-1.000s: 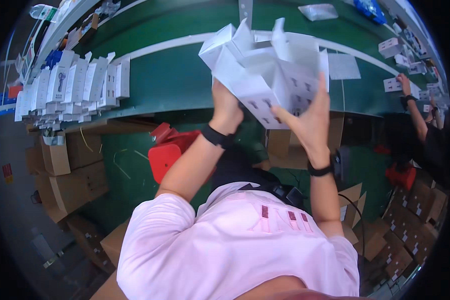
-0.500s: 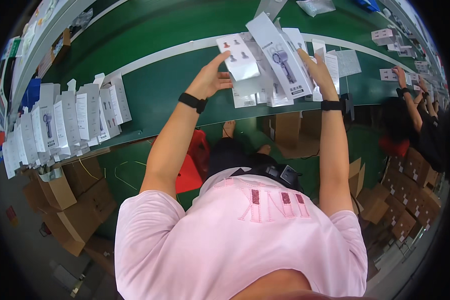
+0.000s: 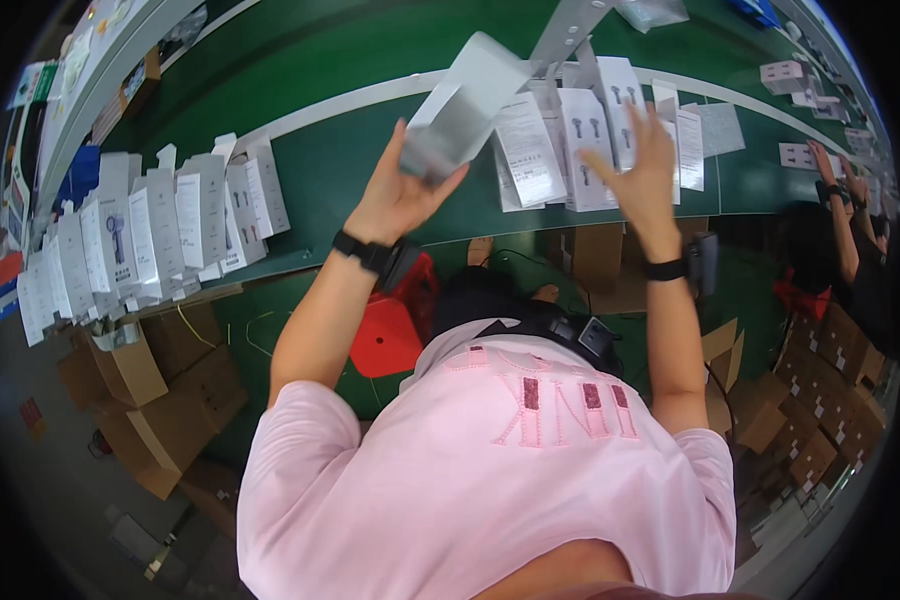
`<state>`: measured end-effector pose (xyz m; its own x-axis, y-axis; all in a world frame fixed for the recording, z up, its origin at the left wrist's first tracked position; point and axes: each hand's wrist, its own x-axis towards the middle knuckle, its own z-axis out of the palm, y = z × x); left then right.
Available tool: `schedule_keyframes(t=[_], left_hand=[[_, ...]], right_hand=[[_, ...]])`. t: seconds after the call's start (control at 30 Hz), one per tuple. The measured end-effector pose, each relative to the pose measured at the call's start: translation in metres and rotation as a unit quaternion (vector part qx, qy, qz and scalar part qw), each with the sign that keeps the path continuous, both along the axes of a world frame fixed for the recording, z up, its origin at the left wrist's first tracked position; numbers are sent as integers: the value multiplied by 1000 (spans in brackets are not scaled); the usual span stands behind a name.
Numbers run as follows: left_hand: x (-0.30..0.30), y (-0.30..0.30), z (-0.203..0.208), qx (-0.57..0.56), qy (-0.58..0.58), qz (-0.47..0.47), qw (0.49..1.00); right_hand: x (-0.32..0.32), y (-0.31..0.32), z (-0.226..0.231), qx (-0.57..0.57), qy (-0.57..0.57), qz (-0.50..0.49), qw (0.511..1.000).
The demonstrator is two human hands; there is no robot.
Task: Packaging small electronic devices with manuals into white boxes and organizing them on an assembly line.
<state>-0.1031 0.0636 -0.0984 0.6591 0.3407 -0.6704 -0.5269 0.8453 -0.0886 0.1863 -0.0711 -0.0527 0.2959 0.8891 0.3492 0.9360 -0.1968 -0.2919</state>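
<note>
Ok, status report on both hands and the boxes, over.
Left hand grips a white box, lifted. Right hand open over flat cartons on the green belt. Nothing in the way.

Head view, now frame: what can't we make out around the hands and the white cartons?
- Left hand holds a blurred open white carton; its contents cannot be seen, motion blur.
- Right hand spreads over flat white cartons on the green belt; contact cannot be told, the hand covers them.
- Row of upright white boxes at left: prints too small, bent by the fisheye rim.
- Co-worker's arm at right: hands too small.
</note>
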Motion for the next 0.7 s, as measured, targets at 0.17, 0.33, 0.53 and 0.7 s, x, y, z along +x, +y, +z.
schedule_keyframes(t=[0.17,0.33,0.53,0.7], left_hand=[[-15,-35,-5,-199,13,66,978],[35,-45,-37,-264,-51,91,959],[22,-49,13,129,111,-182,969],[14,-39,-72,631,536,-226,513]], right_hand=[[-46,1,-20,-63,64,126,988],[-70,12,-50,-111,40,85,989],[-63,-1,-44,-206,80,-7,975],[-18,4,10,-34,74,15,997]])
